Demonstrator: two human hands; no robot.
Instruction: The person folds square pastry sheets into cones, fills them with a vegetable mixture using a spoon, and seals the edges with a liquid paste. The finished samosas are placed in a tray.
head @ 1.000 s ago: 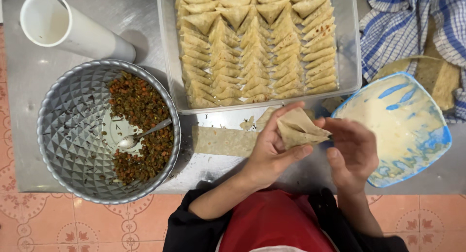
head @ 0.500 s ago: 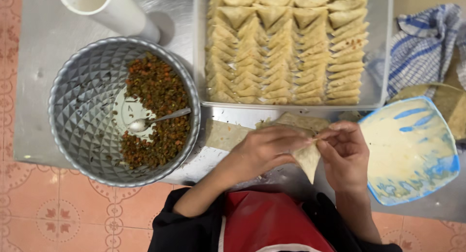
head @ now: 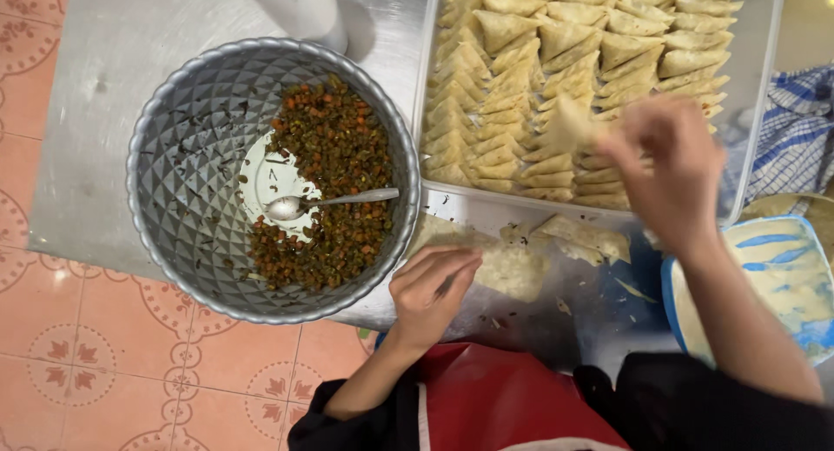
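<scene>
My right hand (head: 673,169) is over the clear tray (head: 754,112) and holds a folded pastry triangle (head: 566,125) just above the rows of folded triangles (head: 512,86). My left hand (head: 430,290) rests with fingers together on the stack of flat pastry strips (head: 512,264) at the table's near edge. A patterned metal bowl (head: 191,112) to the left holds brown minced filling (head: 334,186) and a metal spoon (head: 326,203).
A blue-and-white dish of white paste (head: 782,281) sits at the right. A blue checked cloth (head: 799,129) lies behind it. A white cup (head: 300,8) stands at the back on the steel table (head: 113,60). Patterned orange floor tiles (head: 104,364) lie below.
The finished triangle, held in both hands near my body, has been carried by my right hand up over the tray. My left hand has let go and dropped onto the pastry strips.
</scene>
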